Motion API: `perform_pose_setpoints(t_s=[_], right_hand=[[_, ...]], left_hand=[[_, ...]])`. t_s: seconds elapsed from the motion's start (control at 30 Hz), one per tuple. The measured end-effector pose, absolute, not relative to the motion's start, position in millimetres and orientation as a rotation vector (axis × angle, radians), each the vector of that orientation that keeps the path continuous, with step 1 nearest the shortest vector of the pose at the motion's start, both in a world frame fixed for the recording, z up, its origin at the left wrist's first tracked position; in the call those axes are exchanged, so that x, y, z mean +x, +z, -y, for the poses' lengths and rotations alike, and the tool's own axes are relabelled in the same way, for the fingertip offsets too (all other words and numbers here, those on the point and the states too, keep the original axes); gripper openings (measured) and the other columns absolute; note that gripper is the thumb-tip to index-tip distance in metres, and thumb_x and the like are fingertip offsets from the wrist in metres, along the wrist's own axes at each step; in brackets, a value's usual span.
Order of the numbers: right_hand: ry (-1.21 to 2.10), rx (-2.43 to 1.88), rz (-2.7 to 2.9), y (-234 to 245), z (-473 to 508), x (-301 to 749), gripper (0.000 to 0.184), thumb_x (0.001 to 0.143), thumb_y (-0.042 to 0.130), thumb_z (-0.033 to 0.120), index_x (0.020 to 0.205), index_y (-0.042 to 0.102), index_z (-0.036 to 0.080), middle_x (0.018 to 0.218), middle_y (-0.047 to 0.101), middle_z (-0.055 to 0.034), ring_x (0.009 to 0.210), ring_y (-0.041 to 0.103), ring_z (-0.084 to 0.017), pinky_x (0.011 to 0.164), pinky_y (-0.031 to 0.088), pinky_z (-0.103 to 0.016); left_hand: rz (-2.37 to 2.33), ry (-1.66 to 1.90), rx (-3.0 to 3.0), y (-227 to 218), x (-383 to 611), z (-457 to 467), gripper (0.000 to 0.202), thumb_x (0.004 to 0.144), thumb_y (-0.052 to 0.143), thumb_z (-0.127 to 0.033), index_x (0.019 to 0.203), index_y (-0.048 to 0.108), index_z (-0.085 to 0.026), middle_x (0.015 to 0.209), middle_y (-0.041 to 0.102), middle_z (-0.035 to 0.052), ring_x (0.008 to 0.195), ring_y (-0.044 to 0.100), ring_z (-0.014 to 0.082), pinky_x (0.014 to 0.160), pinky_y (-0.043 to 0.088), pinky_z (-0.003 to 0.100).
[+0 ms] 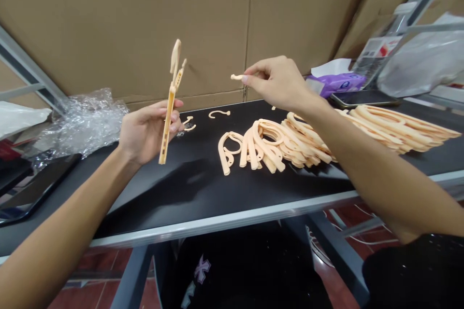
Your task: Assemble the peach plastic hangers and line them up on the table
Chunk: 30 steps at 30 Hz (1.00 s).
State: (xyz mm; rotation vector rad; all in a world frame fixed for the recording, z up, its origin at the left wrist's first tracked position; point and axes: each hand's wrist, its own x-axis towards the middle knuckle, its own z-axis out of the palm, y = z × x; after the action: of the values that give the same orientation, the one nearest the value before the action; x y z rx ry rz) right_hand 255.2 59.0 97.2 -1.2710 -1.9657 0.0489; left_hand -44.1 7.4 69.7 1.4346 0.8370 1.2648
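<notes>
My left hand (147, 130) is closed around a flat peach plastic hanger piece (170, 101), held upright and seen edge-on, its hook end pointing up. My right hand (279, 79) is raised above the black table (188, 188) and pinches a small peach plastic piece (237, 77) between thumb and fingertips. Below my right forearm a row of peach hook-shaped hanger parts (275, 142) lies overlapped on the table. It runs into a longer stack (398, 128) at the right. Two small loose peach pieces (218, 113) (188, 124) lie on the table between my hands.
Crumpled clear plastic (85, 118) sits at the table's left end. A purple packet (337, 83), a phone (364, 100) and a clear bag (422, 63) are at the back right. Cardboard (217, 19) forms the wall behind. A metal edge (232, 219) borders the table front.
</notes>
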Motion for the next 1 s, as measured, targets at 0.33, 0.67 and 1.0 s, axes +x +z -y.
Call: perform_pose_setpoints(t_s=[0.33,0.67,1.0], right_hand=[[0.338,-1.132,2.103,87.5,-52.9,243.3,0.015,0.095,0.064,0.031,0.107,0.066,0.021,0.087,0.074,-0.0044,0.082,0.065,-0.021,0.075,0.048,-0.035],[0.698,-0.974,2.18,81.3,-30.5,216.2,0.023,0.088,0.075,0.036,0.099,0.064,0.02,0.064,0.051,0.0053,0.062,0.045,-0.013,0.061,0.034,-0.029],[0.77,-0.794,2.146,67.4,-25.9,198.4,0.016,0.092,0.066,0.029,0.083,0.057,0.019,0.073,0.055,0.003,0.072,0.05,-0.014,0.067,0.035,-0.028]], left_hand=[[-0.846,1.363,1.667,53.7,-38.7,-9.0,0.023,0.081,0.085,-0.036,0.099,0.074,-0.027,0.105,0.08,0.0067,0.102,0.075,0.026,0.083,0.065,0.041],[-0.853,1.55,1.535,42.3,-36.4,-16.3,0.017,0.086,0.081,-0.029,0.1,0.072,-0.026,0.11,0.08,0.0043,0.116,0.075,0.0232,0.099,0.065,0.039],[-0.81,1.47,1.445,40.7,-16.2,-4.6,0.027,0.087,0.083,-0.044,0.089,0.07,-0.021,0.095,0.079,0.0041,0.095,0.076,0.0193,0.087,0.064,0.034]])
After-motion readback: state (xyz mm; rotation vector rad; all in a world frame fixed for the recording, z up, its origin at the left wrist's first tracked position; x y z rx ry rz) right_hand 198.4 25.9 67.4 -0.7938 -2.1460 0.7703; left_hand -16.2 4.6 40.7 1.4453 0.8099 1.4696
